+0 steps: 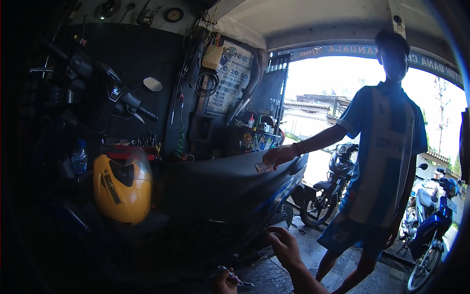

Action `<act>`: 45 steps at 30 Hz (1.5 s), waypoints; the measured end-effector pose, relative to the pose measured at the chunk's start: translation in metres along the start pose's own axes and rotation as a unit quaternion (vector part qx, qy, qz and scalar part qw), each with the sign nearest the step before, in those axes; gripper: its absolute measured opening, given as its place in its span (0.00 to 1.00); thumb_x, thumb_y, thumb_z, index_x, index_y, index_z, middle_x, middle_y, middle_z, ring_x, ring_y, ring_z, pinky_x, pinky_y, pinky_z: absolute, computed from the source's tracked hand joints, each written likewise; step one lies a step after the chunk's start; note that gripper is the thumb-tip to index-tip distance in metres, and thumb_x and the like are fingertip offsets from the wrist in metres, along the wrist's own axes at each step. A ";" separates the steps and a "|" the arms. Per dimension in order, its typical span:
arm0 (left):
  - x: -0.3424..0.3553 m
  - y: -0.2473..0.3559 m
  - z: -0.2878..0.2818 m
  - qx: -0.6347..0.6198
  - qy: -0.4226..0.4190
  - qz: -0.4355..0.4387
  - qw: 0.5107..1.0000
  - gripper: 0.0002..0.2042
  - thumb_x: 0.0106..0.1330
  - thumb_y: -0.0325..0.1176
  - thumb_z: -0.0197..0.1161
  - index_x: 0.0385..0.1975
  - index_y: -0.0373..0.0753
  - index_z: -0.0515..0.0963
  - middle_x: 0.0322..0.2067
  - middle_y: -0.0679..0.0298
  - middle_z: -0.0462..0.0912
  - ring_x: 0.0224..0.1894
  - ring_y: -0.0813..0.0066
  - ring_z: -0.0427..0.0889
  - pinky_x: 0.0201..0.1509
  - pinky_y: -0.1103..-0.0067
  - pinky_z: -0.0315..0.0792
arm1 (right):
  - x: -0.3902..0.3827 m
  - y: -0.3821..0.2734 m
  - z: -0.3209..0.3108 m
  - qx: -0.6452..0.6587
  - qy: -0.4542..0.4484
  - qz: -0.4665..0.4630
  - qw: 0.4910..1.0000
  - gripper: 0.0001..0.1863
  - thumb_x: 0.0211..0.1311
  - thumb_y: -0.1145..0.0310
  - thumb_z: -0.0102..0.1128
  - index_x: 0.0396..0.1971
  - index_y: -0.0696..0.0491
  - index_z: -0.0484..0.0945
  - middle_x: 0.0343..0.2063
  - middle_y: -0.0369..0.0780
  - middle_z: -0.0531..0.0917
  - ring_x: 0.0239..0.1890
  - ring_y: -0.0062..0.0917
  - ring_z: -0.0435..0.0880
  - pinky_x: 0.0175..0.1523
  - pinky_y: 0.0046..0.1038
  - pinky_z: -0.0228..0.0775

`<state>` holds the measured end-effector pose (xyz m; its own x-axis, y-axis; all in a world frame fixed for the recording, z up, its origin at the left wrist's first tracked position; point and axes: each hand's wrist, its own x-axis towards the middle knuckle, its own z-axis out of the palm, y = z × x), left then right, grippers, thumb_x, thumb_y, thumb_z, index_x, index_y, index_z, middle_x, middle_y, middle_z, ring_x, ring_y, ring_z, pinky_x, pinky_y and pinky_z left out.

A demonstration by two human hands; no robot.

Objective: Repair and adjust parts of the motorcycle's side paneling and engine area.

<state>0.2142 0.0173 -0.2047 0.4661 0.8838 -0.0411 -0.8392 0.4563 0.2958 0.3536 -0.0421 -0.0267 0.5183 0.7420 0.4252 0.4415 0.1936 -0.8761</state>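
Low in the view, my left hand [224, 284] is closed around a slim tool [230, 275] with a pale, purplish handle; its exact kind is too dark to tell. To its right my right hand [286, 247] is raised beside the dark scooter [230, 191], thumb and fingers pinched together. What they hold, if anything, I cannot make out. Across the scooter seat, a person [387, 132] in a blue and white shirt reaches out an arm. That person's hand [281, 156] holds a small folded piece of paper [264, 167], perhaps a banknote, above the seat.
A yellow helmet [122, 191] with a clear visor stands left of the seat, by a red tool tray [129, 152] and a water bottle [79, 159]. Another scooter's handlebar [129, 103] rises behind. Motorcycles [330, 183] stand at the bright opening on the right.
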 end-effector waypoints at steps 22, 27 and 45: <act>0.012 -0.007 -0.036 -0.045 0.073 0.033 0.996 0.10 0.70 0.40 0.55 0.28 0.44 0.76 0.25 0.67 0.79 0.27 0.73 0.78 0.28 0.74 0.72 | -0.021 0.064 0.051 -0.130 -0.331 0.035 0.934 0.13 0.64 0.63 0.60 0.34 0.61 0.80 0.28 0.39 0.84 0.34 0.19 0.81 0.38 0.26 0.72; 0.000 0.010 -0.042 -0.087 0.165 0.049 0.981 0.12 0.70 0.42 0.54 0.28 0.46 0.77 0.28 0.68 0.82 0.29 0.72 0.80 0.32 0.72 0.76 | -0.038 0.090 0.097 -0.043 -0.366 0.023 0.929 0.11 0.57 0.67 0.63 0.32 0.60 0.78 0.27 0.48 0.83 0.34 0.31 0.85 0.37 0.34 0.74; -0.047 0.017 -0.079 -0.182 0.146 0.077 0.969 0.18 0.72 0.47 0.46 0.28 0.40 0.74 0.33 0.60 0.80 0.43 0.67 0.78 0.52 0.70 0.70 | -0.055 0.085 0.143 -0.021 -0.571 0.065 0.818 0.10 0.58 0.81 0.55 0.40 0.61 0.79 0.31 0.43 0.84 0.35 0.25 0.86 0.40 0.26 0.78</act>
<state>0.1564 -0.0085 -0.2733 0.2725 0.9117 -0.3076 -0.9606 0.2757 -0.0338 0.2575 0.0250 -0.1572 -0.4487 0.8750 -0.1815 0.4738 0.0607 -0.8785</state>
